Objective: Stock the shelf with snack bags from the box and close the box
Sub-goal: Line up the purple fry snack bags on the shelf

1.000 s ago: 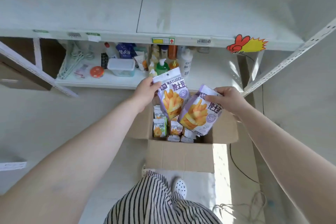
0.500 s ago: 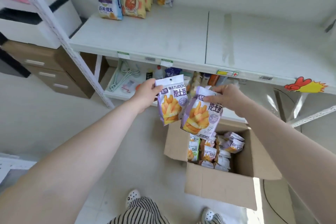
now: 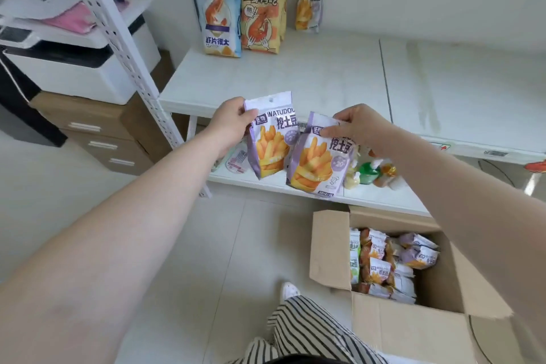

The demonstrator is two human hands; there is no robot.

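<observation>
My left hand (image 3: 229, 121) pinches the top corner of a purple fries snack bag (image 3: 271, 139). My right hand (image 3: 357, 124) pinches the top of a second purple fries bag (image 3: 317, 162), which overlaps the first. Both bags hang in front of the white shelf (image 3: 325, 80), just below its front edge. The open cardboard box (image 3: 331, 248) stands on the floor at the lower right, with several more snack bags (image 3: 393, 263) inside. At the back of the shelf stand blue shrimp-chip bags (image 3: 218, 18), orange shrimp bags (image 3: 261, 9) and one fries bag (image 3: 308, 7).
A white perforated upright (image 3: 124, 38) runs down the shelf's left side. A printer (image 3: 68, 53) sits on a brown drawer cabinet (image 3: 97, 133) at left. Bottles (image 3: 369, 171) stand on the lower shelf. My striped trouser leg (image 3: 310, 331) and white shoe (image 3: 289, 289) are beside the box.
My view has swung up and left, bringing the shelf's stocked back corner into sight. Both hands have lifted the two fries bags away from the box, up toward the shelf's front edge.
</observation>
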